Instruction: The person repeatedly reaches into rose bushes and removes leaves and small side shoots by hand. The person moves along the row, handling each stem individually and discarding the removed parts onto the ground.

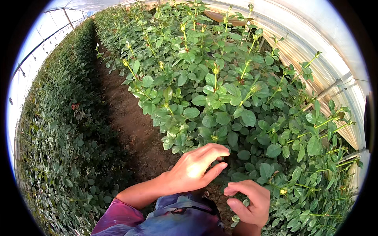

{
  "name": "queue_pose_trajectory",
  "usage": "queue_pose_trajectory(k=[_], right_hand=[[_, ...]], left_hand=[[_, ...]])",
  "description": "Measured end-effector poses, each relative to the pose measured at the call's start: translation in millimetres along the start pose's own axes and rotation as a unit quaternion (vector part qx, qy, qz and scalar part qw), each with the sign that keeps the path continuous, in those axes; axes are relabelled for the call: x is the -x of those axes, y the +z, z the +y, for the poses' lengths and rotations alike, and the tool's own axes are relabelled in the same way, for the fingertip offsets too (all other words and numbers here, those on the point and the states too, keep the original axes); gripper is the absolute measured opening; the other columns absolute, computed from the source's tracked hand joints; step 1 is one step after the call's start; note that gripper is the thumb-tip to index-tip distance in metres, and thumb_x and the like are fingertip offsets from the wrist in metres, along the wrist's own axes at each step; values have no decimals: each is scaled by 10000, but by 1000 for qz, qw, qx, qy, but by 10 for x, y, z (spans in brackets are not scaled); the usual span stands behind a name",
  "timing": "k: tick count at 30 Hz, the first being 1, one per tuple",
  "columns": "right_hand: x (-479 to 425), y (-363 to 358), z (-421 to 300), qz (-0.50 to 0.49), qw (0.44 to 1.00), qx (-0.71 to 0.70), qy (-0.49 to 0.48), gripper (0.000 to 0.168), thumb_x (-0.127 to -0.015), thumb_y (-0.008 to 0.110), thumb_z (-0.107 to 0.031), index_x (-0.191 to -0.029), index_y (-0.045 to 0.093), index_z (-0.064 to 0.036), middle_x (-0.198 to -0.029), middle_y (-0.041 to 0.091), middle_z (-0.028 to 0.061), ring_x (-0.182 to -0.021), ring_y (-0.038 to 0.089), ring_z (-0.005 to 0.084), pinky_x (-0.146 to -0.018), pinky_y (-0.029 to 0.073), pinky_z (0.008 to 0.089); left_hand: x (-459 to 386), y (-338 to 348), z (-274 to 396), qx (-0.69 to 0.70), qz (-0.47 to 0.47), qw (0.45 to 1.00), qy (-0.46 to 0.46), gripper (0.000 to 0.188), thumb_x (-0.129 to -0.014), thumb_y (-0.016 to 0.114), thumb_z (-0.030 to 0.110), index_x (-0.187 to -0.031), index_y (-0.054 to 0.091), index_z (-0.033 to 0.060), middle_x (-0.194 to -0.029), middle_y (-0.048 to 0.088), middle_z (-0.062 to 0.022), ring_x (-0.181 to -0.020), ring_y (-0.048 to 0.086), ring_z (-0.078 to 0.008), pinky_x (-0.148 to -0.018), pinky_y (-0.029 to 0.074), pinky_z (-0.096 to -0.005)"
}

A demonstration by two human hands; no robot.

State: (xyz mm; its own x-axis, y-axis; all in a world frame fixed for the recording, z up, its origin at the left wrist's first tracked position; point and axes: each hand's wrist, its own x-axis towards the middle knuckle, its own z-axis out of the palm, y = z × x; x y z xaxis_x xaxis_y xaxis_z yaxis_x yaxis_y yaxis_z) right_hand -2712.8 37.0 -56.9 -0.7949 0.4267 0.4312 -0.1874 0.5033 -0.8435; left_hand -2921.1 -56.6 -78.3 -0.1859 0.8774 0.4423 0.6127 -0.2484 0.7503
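Observation:
My left hand reaches over the near edge of a bed of rose bushes, its fingers bent and apart from the thumb, with nothing seen in it. Below it and to the right, my right hand is half curled beside the lower leaves, fingertips and thumb apart, also without a thing in it. The two hands do not touch. Upright stems with green buds stand above the leaves, among them one rose bud ahead of my left hand. A pale yellow bud is right of my right hand.
A bare soil path runs ahead between the bed and a dense, shaded row of bushes on the left. Plastic greenhouse sheeting with a slanting post closes off the right side.

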Motion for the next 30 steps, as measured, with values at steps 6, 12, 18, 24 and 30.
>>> queue_pose_trajectory(k=[6, 12, 18, 24, 30], right_hand=[[-1793, 508, 553, 236, 970, 41, 48, 115, -988, 656, 4, -1094, 625, 36, -945, 724, 104, -740, 697, 129, -622, 565, 269], [-2477, 500, 1201, 235, 841, 445, 200, 272, -878, 818, -162, -986, 626, -2, -744, 712, 166, -678, 724, 305, -633, 556, 398], [-2410, 657, 1269, 321, 849, 292, 302, 189, -927, 780, -143, -922, 680, 18, -715, 720, 112, -608, 687, 161, -591, 544, 336], [-1938, 899, 1279, 349, 884, 90, 298, 224, -1006, 721, -172, -1060, 672, 40, -842, 703, 36, -670, 640, 82, -575, 537, 251], [-1814, 1126, 1121, 338, 895, 138, 254, 147, -992, 721, -121, -1052, 676, 6, -864, 694, 33, -715, 619, 86, -630, 520, 249]], left_hand=[[270, -665, -552, 127, 14, 992, -1, 282, -946, 718, 12, -1221, 655, 25, -1113, 714, -136, -893, 738, -202, -656, 587, -295], [204, -1802, -1235, 190, 56, 977, 84, 131, -950, 710, 14, -1066, 661, -20, -928, 756, -196, -808, 740, -218, -684, 595, -303], [-501, -2251, -1818, 328, 86, 940, -33, 126, -1018, 666, 113, -1057, 607, 9, -914, 730, -131, -731, 674, -131, -627, 531, -240], [-1437, -1696, -2146, 324, -68, 943, -47, 160, -1033, 632, 78, -1186, 632, 33, -1141, 671, -33, -910, 650, -97, -715, 529, -247], [-2890, -619, -2417, 255, -78, 963, -31, 264, -979, 569, -68, -1227, 638, -10, -1146, 702, -108, -1016, 725, -209, -860, 605, -333]])
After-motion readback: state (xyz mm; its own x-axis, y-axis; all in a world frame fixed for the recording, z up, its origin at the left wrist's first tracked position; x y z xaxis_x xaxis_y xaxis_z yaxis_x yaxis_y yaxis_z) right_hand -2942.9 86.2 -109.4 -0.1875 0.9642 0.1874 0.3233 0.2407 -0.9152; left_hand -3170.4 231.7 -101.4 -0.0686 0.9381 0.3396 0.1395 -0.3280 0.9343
